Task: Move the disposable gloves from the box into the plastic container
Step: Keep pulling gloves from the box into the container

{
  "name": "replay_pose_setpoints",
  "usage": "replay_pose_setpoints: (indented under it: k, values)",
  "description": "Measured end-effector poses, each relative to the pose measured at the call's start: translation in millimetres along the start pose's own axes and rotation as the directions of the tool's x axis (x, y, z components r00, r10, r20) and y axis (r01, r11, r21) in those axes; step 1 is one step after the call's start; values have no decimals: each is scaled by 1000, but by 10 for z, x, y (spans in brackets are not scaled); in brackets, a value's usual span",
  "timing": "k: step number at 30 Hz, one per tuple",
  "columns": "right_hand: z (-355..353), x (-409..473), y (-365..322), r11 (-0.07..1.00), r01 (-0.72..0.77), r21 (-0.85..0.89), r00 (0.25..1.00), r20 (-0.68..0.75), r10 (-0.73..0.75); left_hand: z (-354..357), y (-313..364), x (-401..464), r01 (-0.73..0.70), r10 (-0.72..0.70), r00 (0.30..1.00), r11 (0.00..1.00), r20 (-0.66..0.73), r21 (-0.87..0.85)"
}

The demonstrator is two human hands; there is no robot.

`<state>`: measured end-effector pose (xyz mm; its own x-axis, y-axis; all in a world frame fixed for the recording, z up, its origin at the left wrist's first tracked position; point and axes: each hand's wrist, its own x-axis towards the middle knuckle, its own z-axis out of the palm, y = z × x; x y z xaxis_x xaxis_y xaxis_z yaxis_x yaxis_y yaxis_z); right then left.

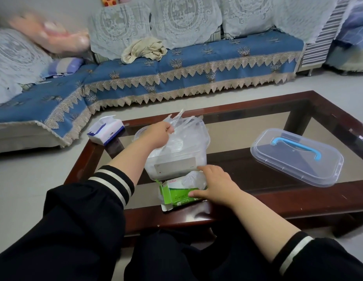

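Observation:
A clear plastic container (201,159) stands open on the glass coffee table, partly filled with thin transparent gloves. My left hand (159,132) is over its left rim and grips a bunch of clear gloves (181,123) whose fingers stick up above the container. A green and white glove box (176,196) lies on its side at the table's near edge with its end flap open. More clear gloves (193,179) bulge out of its top. My right hand (215,184) holds the box, thumb on its green front and fingers over the top.
The container's clear lid (296,159) with a blue handle lies on the table at the right. A white and blue tissue pack (105,131) sits at the table's far left corner. The dark wooden table frame (257,104) surrounds the glass. A blue sofa stands behind.

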<state>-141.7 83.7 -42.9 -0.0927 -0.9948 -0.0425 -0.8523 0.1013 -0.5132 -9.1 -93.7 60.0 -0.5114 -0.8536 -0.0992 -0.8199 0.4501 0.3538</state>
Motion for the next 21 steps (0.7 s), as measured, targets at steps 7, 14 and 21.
replay_pose_setpoints:
  k: [7, 14, 21]
  values:
    - [-542, 345, -586, 906, 402, 133, 757, -605, -247, 237, -186, 15, -56, 56, 998, 998, -6, -13]
    - [-702, 1463, -710, 965, -23, -260, 962, 257, 92, 202, -306, 32, -88, 94, 993, 993, 76, -81]
    - [-356, 1770, -521, 860, -55, -507, 848, 431, 308, 179, -417, 138, 11, -182, 917, 901, 354, 434]
